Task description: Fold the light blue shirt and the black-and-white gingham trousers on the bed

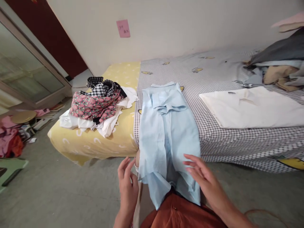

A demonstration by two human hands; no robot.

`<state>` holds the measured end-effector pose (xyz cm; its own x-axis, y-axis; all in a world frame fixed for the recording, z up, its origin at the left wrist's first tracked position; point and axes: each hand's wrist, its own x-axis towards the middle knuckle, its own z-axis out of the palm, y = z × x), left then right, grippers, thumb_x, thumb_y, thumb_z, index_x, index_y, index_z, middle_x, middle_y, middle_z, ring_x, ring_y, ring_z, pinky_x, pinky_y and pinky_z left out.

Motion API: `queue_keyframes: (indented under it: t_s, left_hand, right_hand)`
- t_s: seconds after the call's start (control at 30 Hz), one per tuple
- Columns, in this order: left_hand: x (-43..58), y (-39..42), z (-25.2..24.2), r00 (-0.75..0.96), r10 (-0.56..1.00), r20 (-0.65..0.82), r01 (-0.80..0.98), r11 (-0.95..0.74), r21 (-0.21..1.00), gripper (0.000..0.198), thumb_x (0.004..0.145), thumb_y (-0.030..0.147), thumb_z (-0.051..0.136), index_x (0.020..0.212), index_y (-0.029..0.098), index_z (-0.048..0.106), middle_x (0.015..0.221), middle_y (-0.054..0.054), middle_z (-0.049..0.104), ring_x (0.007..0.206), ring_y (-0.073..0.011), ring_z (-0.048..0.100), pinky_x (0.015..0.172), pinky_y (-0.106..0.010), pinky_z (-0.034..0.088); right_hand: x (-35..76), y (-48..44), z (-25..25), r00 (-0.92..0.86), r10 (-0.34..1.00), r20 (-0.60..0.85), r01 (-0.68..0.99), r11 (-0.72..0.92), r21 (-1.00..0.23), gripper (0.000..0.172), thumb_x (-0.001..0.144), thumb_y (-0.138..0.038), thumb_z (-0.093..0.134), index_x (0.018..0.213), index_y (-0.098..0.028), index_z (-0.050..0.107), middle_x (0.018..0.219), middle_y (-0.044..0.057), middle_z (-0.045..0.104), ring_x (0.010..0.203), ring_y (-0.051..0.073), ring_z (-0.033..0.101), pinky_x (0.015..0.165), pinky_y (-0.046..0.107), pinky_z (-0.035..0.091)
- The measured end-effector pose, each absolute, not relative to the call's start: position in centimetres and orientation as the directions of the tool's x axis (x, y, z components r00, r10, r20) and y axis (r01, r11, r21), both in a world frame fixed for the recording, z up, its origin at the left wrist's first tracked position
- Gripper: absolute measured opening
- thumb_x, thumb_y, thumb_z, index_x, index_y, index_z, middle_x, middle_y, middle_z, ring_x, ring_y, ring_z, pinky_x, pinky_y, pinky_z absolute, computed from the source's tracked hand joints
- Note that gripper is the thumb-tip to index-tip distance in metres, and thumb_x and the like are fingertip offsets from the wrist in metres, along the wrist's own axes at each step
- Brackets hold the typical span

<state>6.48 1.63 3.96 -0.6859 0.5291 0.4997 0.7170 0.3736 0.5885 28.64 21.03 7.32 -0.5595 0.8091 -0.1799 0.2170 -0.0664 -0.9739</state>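
Observation:
A light blue shirt (166, 133) lies lengthwise on the checked bed sheet (213, 139), sides folded inward, its lower end hanging over the bed edge onto my lap. My left hand (128, 186) is beside the shirt's lower left edge, fingers apart and slightly curled, holding nothing. My right hand (204, 180) hovers at the shirt's lower right part, fingers stretched out and spread, touching or just above the cloth.
A folded white garment (251, 107) lies on the bed to the right. A heap of clothes (277, 69) is at the far right. A pile with floral and checked fabrics (97, 104) sits on the yellow mattress (95, 142). Clutter lies on the floor at left.

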Motion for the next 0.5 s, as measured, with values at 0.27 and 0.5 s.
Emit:
queue_keyframes:
  t_s: [0.27, 0.5]
  left_hand:
    - [10.2, 1.6, 3.5, -0.753, 0.5, 0.427, 0.644, 0.427, 0.635, 0.029, 0.101, 0.026, 0.047, 0.126, 0.027, 0.061, 0.136, -0.011, 0.057, 0.129, -0.0263, 0.058, 0.107, -0.049, 0.051]
    - [14.1, 2.2, 3.6, -0.506, 0.778, 0.373, 0.845, 0.359, 0.396, 0.065, 0.095, 0.033, 0.06, 0.155, 0.03, 0.037, 0.151, -0.015, 0.053, 0.14, -0.0318, 0.05, 0.112, -0.056, 0.044]
  right_hand:
    - [22.9, 20.4, 6.4, -0.622, 0.489, -0.612, 0.284, -0.588, -0.758, 0.07, 0.072, -0.043, 0.083, 0.138, -0.031, 0.062, 0.136, 0.008, 0.066, 0.114, 0.023, 0.065, 0.089, 0.035, 0.052]
    - [20.3, 18.9, 6.5, -0.776, 0.266, -0.572, 0.206, -0.751, -0.628, 0.036, 0.069, -0.04, 0.089, 0.093, -0.02, 0.073, 0.078, 0.0, 0.072, 0.065, 0.014, 0.06, 0.066, 0.027, 0.046]
